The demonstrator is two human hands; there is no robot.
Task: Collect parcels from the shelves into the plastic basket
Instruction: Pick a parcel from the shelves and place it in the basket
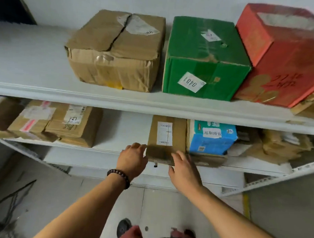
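both hands reach to a flat brown parcel point(167, 123) lying on the lower shelf point(119, 131), its front end jutting past the shelf's lip. the left hand point(133, 158), with a dark bead bracelet point(118, 177) on its wrist, has bent fingers at the parcel's front left corner; motion blur hides whether they grip. the right hand point(184, 167) lies with straight, spread fingers against the front right corner, clasping nothing. a blue pack point(213, 137) presses close against the parcel's right side, and beyond it sits crumpled brown wrapping point(281, 144). taped brown boxes point(71, 126) stand well apart to the left. the upper shelf point(46, 69) overhangs the parcel, bearing a torn brown box point(116, 50), a green box point(205, 54) and a red box point(281, 52). the green box's white sticker point(191, 82) reads "0401", upside down. the parcel's shipping label point(164, 133) is too small to read; the blue pack's chinese print is blurred.
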